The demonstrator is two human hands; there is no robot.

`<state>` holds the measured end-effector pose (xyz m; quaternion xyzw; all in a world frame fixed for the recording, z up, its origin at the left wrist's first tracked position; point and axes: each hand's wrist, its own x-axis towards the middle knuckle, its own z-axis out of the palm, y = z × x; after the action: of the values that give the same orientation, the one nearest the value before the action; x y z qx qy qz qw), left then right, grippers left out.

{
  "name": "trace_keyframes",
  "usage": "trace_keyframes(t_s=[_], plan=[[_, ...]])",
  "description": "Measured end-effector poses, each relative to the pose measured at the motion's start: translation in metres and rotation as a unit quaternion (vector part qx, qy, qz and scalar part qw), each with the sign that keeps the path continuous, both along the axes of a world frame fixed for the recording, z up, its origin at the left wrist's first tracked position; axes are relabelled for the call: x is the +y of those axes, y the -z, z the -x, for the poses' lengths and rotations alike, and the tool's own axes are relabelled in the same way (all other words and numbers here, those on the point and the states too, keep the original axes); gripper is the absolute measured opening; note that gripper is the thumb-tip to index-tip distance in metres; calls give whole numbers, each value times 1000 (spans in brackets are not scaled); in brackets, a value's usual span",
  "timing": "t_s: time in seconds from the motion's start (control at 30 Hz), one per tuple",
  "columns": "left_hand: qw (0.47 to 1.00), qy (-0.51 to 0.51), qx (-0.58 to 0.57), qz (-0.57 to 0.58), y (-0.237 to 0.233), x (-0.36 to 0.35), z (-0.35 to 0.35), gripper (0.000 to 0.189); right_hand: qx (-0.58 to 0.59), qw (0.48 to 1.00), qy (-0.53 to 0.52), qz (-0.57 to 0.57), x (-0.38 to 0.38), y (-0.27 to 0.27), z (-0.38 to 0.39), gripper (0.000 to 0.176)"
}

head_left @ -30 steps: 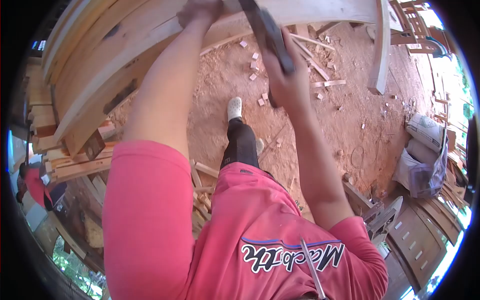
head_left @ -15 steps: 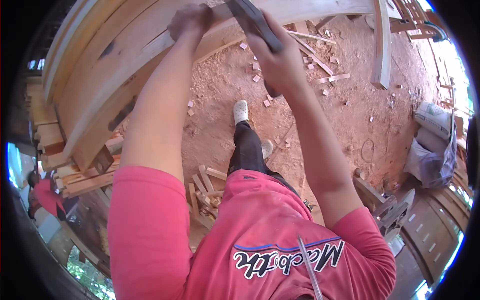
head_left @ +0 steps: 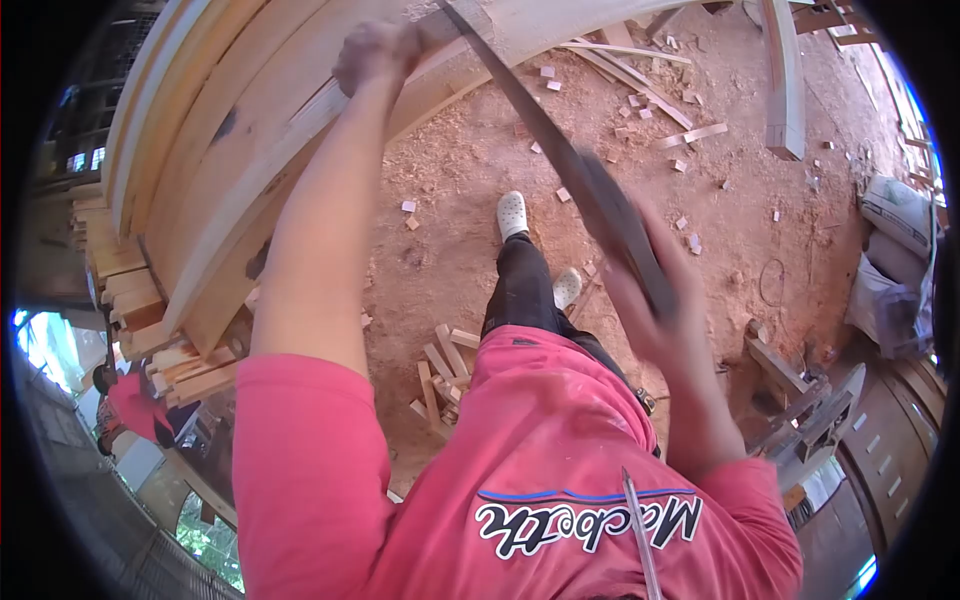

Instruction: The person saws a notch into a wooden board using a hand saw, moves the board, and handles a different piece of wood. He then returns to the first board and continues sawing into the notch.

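Note:
A long dark handsaw [head_left: 560, 145] slants down from the top centre, its far end at a piece of wood [head_left: 450, 30] on the curved wooden beams [head_left: 270, 150]. My right hand [head_left: 655, 290] is wrapped round the saw's handle, slightly blurred. At the upper left of centre, my left hand [head_left: 375, 58] is closed at the end of that wood piece, pressing or gripping it against the beam. The tip of the saw lies near the top edge of the view, just right of my left hand.
Wood offcuts [head_left: 445, 370] lie by my legs, with shavings and small blocks on the floor [head_left: 450, 220]. A timber post [head_left: 785, 100] stands upper right, sacks [head_left: 895, 260] at the right. Another person [head_left: 135, 405] is at the far left.
My right hand has drawn the saw back toward my body and to the right, showing more of its blade. My left hand stays at the wood piece. The view has shifted slightly.

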<state>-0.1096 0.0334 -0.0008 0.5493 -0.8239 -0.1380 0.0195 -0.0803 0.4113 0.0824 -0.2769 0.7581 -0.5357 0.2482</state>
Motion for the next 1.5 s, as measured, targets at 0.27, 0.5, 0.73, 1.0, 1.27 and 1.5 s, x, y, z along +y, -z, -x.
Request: trace_keyframes(t_s=[0.27, 0.5, 0.73, 1.0, 1.27, 1.5], plan=[[1000, -3, 5, 29, 3, 0, 0, 53, 29, 994, 38, 96, -127, 52, 45, 46], [999, -9, -6, 48, 5, -3, 0, 56, -326, 920, 160, 146, 46, 54, -8, 44], [999, 8, -26, 30, -7, -5, -7, 56, -106, 980, 77, 148, -36, 56, -7, 55], [1000, 0, -16, 9, -5, -6, -10, 56, -107, 979, 58, 161, -71, 54, 18, 52], [998, 14, -31, 54, 13, -18, -15, 55, -110, 989, -30, 95, -6, 45, 5, 63], [999, 10, -14, 31, 8, -8, -13, 53, -82, 991, -67, 78, -31, 45, 32, 56]])
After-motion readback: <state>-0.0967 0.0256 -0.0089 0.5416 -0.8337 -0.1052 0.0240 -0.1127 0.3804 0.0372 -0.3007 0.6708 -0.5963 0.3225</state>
